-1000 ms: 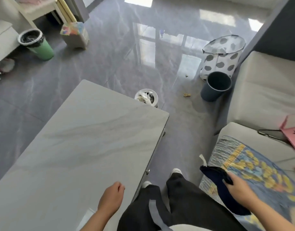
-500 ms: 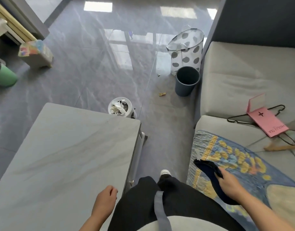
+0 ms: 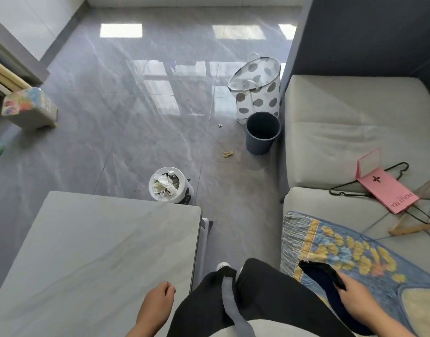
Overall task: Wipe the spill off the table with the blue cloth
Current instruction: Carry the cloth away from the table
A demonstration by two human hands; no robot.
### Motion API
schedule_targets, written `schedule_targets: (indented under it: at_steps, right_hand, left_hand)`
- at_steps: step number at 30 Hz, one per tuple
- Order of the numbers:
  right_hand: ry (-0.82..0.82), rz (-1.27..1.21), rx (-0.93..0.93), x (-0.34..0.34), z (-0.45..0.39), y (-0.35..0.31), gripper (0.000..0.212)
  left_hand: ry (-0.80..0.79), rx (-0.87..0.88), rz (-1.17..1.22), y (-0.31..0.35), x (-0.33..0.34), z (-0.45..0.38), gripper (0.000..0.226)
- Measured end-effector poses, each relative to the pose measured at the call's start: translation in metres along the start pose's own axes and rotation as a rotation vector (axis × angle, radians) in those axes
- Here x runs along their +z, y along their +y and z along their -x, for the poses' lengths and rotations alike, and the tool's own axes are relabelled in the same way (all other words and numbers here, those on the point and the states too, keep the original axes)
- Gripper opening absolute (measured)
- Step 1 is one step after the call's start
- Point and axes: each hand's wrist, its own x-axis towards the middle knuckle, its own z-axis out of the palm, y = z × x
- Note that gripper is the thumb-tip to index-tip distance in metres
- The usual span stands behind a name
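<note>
A dark blue cloth (image 3: 323,280) lies on a patterned blue and yellow mat on the sofa at my right. My right hand (image 3: 355,300) grips the cloth, with fingers curled over its near part. My left hand (image 3: 158,305) hovers over the near right corner of the grey marble table (image 3: 92,251), its fingers curled loosely and holding nothing. I see no distinct spill on the tabletop. My legs in black trousers sit between the table and the sofa.
A small white bin (image 3: 169,186) full of tissue stands at the table's far corner. A dark blue bin (image 3: 262,132) and a spotted laundry basket (image 3: 257,88) stand by the sofa (image 3: 355,117). A pink paper bag (image 3: 389,188) and hangers lie on the sofa cushions.
The view has swung right and tilted up, so the table sits further left and more of the sofa shows. Both hands keep their places; the right still holds the cloth.
</note>
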Motion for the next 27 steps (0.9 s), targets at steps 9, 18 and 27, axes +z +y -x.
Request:
schedule_targets:
  at_steps: [9,18,27]
  right_hand:
    - [-0.043,0.221,0.043,-0.048,-0.059,-0.021,0.035]
    - [0.071,0.068,-0.014,-0.155,-0.129,-0.111,0.023]
    - [0.067,0.103,-0.144,-0.215,-0.207,-0.243,0.015]
  left_hand:
    - [0.032,0.067,-0.029,0.101,-0.028,-0.072,0.025]
    - [0.048,-0.107,0.118,0.165,-0.027,-0.103,0.024]
    - [0.109,-0.373,0.288,0.176,-0.056,-0.137,0.024]
